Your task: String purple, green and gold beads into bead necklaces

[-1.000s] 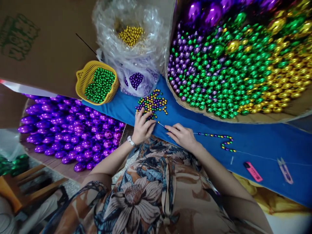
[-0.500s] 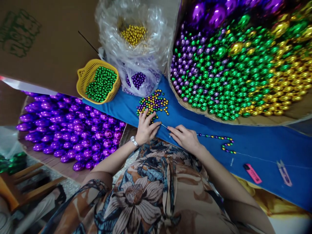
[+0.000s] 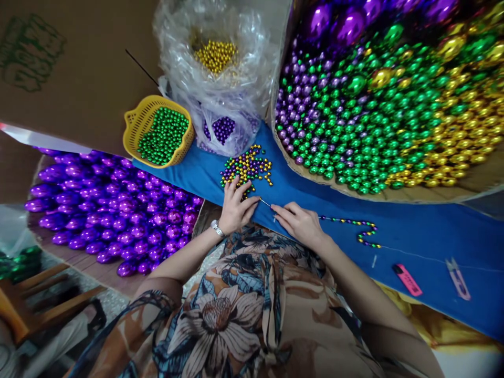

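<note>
My right hand [image 3: 297,221] pinches a thin needle [image 3: 265,202] that points left. A string of small purple, green and gold beads [image 3: 369,226] trails to the right behind that hand, its bare thread running on. My left hand [image 3: 236,207], with a watch at the wrist, has thumb and index finger closed on a small gold bead [image 3: 259,198] at the needle's tip. Its other fingers spread over the near edge of a pile of loose mixed beads [image 3: 249,164]. Whether the needle has entered the bead is too small to tell.
On the blue cloth [image 3: 429,226] lie a pink highlighter [image 3: 408,280] and thread snips [image 3: 458,279]. A yellow basket [image 3: 131,132] holds green beads. Plastic bags [image 3: 220,100] hold gold and purple beads. Cardboard boxes of large ornaments [image 3: 118,210] and shiny balls [image 3: 386,115] flank the cloth.
Both hands keep practically the same place. The gold bead between my left fingertips shows a little more clearly at the needle's tip. The view has shifted very slightly.
</note>
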{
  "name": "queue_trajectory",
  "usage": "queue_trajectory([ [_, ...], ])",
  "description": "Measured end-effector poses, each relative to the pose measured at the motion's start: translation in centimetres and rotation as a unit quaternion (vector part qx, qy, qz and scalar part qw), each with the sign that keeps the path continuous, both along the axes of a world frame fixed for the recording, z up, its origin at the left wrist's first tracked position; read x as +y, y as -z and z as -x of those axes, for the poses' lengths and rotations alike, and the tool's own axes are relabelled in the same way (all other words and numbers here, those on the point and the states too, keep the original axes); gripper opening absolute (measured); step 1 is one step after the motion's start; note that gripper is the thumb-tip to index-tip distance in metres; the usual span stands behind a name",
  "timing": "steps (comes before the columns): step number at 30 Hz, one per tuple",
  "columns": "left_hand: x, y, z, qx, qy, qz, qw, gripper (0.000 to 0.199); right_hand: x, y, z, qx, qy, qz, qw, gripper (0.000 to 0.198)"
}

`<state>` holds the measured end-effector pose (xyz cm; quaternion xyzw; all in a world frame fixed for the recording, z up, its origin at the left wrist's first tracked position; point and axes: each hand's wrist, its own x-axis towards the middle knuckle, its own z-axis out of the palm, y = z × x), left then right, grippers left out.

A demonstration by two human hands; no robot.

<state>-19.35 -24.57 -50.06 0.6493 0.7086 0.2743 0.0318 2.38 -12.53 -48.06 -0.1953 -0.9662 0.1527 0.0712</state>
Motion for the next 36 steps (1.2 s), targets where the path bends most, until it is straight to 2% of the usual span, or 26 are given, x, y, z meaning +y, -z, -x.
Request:
queue_trajectory([
  [3, -0.1, 0.1, 0.1, -0.011, -0.002, 0.019, 1.000, 0.021, 0.0, 0.2, -0.1, 0.003, -0.001, -0.012, 1.000, 0.034],
  [8, 0.0, -0.1, -0.3, -0.015, 0.010, 0.005, 1.000, 0.021, -0.3, 0.5, 0.7, -0.005, 0.004, -0.026, 1.000, 0.034],
  [11, -0.1, -0.4, -0.3, -0.022, 0.008, 0.020, 1.000, 0.021, -0.5, 0.7, 1.6, -0.014, 0.005, -0.014, 1.000, 0.035],
  [17, -0.5, -0.6, 0.8, -0.037, -0.070, 0.003, 0.997, 0.019, -0.6, 0.6, 3.0, 0.006, 0.006, 0.019, 1.000, 0.037],
  [20, -0.4, -0.5, 1.1, -0.032, -0.087, 0.001, 0.996, 0.020, -0.6, 0.7, 3.4, 0.002, 0.008, 0.019, 1.000, 0.037],
  [30, -0.3, 0.0, 1.1, -0.029, -0.084, 0.009, 0.996, 0.020, -0.8, 0.9, 4.4, -0.024, 0.016, 0.012, 1.000, 0.038],
  [36, 0.0, -0.8, 0.9, -0.016, -0.062, -0.005, 0.998, 0.019, -0.8, 1.6, 5.0, 0.012, 0.031, 0.026, 0.999, 0.043],
])
